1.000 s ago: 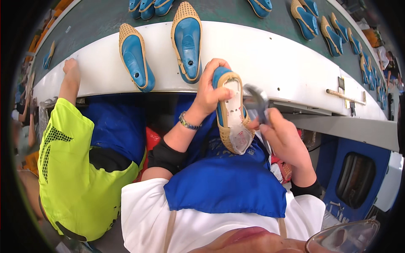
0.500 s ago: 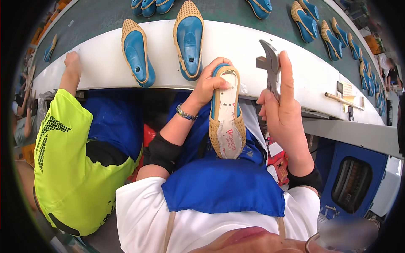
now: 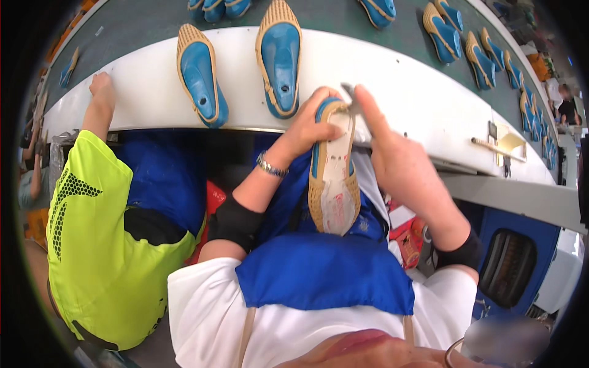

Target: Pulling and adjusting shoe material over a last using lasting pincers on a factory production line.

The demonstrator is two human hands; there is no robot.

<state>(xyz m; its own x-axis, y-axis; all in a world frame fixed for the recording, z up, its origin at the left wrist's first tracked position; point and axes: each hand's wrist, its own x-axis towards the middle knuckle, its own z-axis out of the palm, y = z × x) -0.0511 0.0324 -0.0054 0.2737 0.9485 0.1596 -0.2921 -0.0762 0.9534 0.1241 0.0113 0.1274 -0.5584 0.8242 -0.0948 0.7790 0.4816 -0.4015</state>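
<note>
My left hand (image 3: 310, 124) grips the heel end of an upturned shoe (image 3: 331, 184), its thumb pressed on the pale insole side. The shoe has a tan woven toe, and a blue last shows along its edges. Its toe points down against my blue apron (image 3: 325, 270). In my right hand (image 3: 396, 159) are grey metal lasting pliers (image 3: 350, 92), mostly hidden behind the fingers. The pliers' head is at the heel rim of the shoe; whether the jaws bite on it I cannot tell. My right index finger stretches along the tool.
Two tan-and-blue shoes on lasts (image 3: 279, 67) stand on the white bench edge (image 3: 399, 80). More shoes (image 3: 442, 34) sit on the green surface beyond. A wooden-handled tool (image 3: 494, 147) lies at right. A co-worker in a yellow-green shirt (image 3: 92, 245) sits at my left.
My right hand has brought the pliers left and down to the shoe's heel, turning them. The shoe has shifted slightly right and down in my left hand.
</note>
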